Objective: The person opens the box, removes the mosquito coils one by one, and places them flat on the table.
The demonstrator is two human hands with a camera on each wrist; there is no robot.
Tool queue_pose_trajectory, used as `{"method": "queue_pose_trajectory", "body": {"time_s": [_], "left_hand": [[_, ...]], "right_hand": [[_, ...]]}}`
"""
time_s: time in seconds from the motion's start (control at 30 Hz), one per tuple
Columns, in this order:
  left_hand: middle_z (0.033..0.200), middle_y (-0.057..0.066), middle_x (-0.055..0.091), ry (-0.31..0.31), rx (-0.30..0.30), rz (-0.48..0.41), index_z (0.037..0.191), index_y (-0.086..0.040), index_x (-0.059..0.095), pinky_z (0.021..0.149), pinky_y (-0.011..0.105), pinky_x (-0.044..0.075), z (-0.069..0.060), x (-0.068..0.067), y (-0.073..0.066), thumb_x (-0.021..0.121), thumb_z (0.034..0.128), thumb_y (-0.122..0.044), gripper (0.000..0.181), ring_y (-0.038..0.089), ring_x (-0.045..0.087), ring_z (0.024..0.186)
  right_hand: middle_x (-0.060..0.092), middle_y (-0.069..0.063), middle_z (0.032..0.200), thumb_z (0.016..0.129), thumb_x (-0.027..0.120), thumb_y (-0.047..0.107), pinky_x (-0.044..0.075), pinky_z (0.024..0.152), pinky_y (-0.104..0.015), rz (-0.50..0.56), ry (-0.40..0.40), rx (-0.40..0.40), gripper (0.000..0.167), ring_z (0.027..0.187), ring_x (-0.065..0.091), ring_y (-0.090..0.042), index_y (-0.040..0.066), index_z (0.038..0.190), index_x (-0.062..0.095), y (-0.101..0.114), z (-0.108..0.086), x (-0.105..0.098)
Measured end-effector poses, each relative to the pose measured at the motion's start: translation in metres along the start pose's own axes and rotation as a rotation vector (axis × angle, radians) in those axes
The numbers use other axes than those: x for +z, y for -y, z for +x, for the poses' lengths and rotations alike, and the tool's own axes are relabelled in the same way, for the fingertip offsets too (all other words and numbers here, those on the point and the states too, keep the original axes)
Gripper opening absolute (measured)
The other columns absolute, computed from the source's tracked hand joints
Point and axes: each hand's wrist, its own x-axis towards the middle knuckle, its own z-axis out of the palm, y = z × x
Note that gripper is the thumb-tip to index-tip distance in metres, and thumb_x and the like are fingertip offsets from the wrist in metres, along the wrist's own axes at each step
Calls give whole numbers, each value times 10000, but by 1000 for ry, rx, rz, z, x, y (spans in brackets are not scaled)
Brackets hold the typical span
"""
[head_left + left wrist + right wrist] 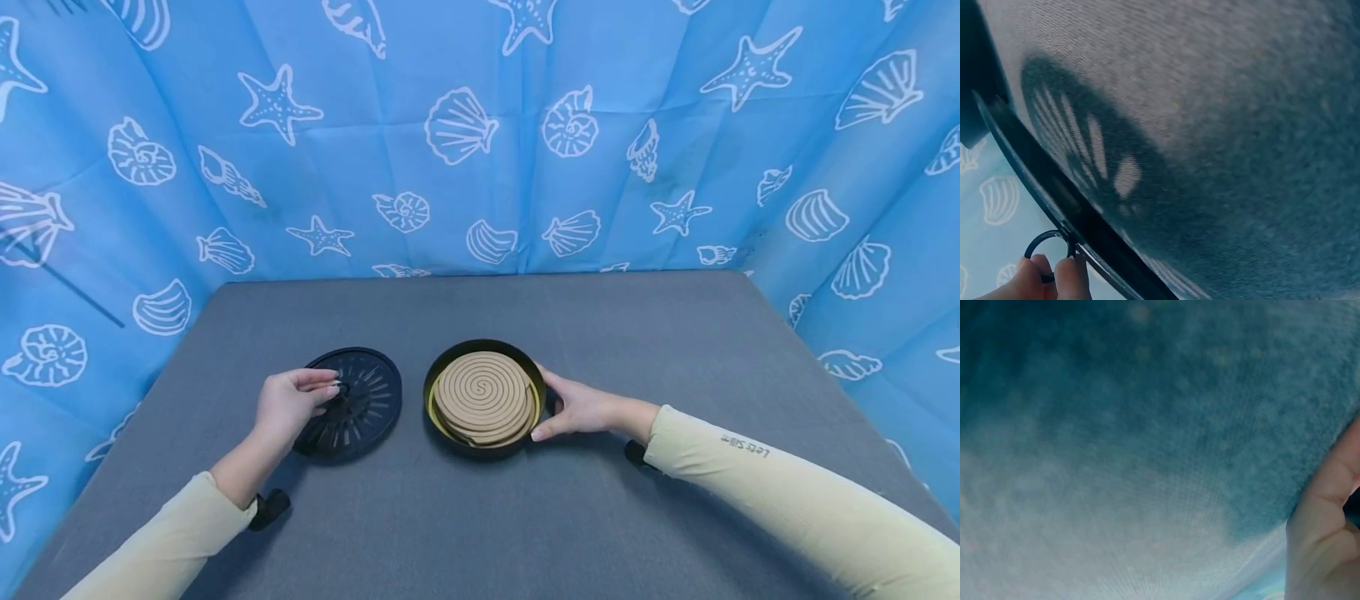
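Note:
My left hand (288,404) pinches the small ring handle (1036,239) of a round black slotted lid (371,408). In the left wrist view the lid is tilted above the cloth, its slotted shadow falling below. To the lid's right stands a round black tin (486,453) with a yellowish inside, holding a stack of brown mosquito coils (482,390). My right hand (573,406) holds the tin at its right side, thumb near the front and fingers behind. The right wrist view shows part of that hand (1322,531), with the tin mostly out of sight.
A grey cloth (480,533) covers the table. Blue curtains (517,183) with white shells and starfish hang behind it and along both sides. Black wrist straps (270,508) show at the sleeve cuffs.

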Motion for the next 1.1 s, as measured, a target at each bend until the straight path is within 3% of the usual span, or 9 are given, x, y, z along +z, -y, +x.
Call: {"method": "queue_pose_trajectory", "body": {"time_s": [0.13, 0.63, 0.83, 0.93, 1.0, 1.1], "left_hand": [[1067, 149, 708, 10, -14, -3, 1204, 72, 631, 729, 316, 572, 1, 0, 4, 622, 948, -47, 282, 138, 667, 904], [1126, 189, 678, 45, -66, 5, 1235, 69, 600, 777, 388, 566, 4, 1, 12, 599, 961, -53, 300, 263, 653, 996], [1196, 223, 639, 10, -52, 1, 1261, 67, 578, 846, 419, 548, -2, -1, 11, 557, 988, -64, 304, 301, 611, 1081], [1224, 231, 620, -9, -37, -19, 1278, 61, 567, 889, 431, 532, -5, -6, 9, 542, 1002, -100, 320, 240, 623, 1042], [1248, 226, 611, -9, -28, -39, 1300, 55, 551, 917, 435, 521, -6, -10, 7, 538, 1009, -137, 349, 163, 636, 992], [1271, 203, 609, -2, -23, -63, 1339, 43, 522, 926, 413, 519, -9, -15, 4, 539, 1012, -210, 415, 71, 637, 940]], "right_hand": [[26, -182, 1613, 853, 770, 212, 139, 1151, -562, -3, 3, -25, 1060, 1456, 66, -348, 73, 1561, -7, -1, 1, 0], [43, -173, 1614, 848, 772, 220, 187, 1137, -562, 6, -12, 20, 1063, 1442, 113, -336, 100, 1566, -2, 1, 0, 1], [36, -190, 1611, 852, 767, 202, 183, 1137, -565, 14, -10, 11, 1059, 1440, 111, -349, 85, 1563, -9, 1, -1, 0], [26, -188, 1611, 849, 771, 201, 168, 1143, -560, 11, -6, -3, 1065, 1446, 93, -349, 76, 1561, -12, 0, 0, 0], [35, -179, 1613, 848, 773, 213, 209, 1136, -522, 10, -10, 6, 1066, 1431, 138, -321, 83, 1563, -7, 1, -1, 0], [228, -225, 1547, 853, 767, 204, 437, 951, -441, 39, -5, 57, 1065, 1174, 478, -302, 113, 1567, -18, 3, -4, -1]]}}
